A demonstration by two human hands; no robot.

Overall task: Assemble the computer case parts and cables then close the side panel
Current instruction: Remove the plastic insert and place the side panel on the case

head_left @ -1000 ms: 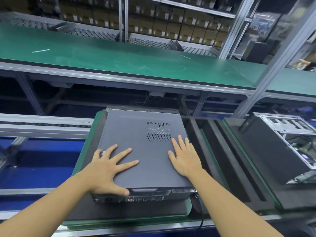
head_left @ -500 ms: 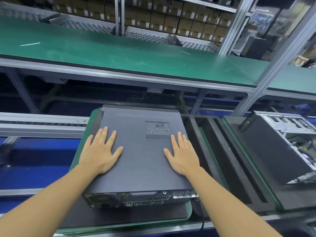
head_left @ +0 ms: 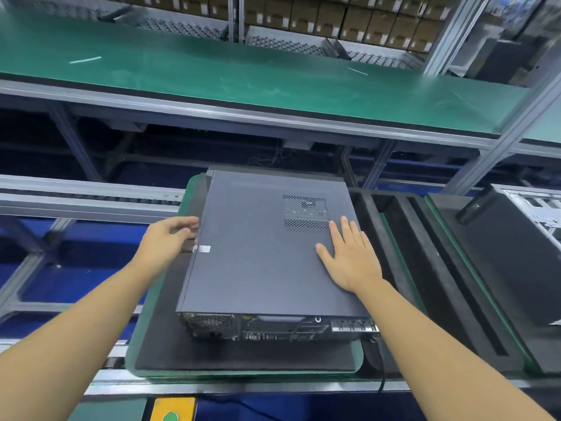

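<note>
A dark grey computer case (head_left: pixel 261 256) lies on its side on a black foam pad (head_left: pixel 243 357), its rear ports facing me. The side panel (head_left: pixel 243 232) with a perforated vent covers the top. My right hand (head_left: pixel 349 256) lies flat on the panel just below the vent, fingers straight. My left hand (head_left: pixel 170 238) is at the case's left edge, fingers loosely curved toward the side wall near a small silver sticker (head_left: pixel 202 248); it is blurred and I cannot tell if it touches.
The pad sits on a green pallet (head_left: pixel 133 354) on a roller conveyor. To the right are slotted black foam (head_left: pixel 425 268) and a second, open case (head_left: pixel 522 244). A green workbench (head_left: pixel 243 71) runs behind. A black cable (head_left: pixel 383 369) hangs at the front right.
My left hand slid off the panel's top to the left edge of the case. My right hand moved a little further along the panel, toward the vent.
</note>
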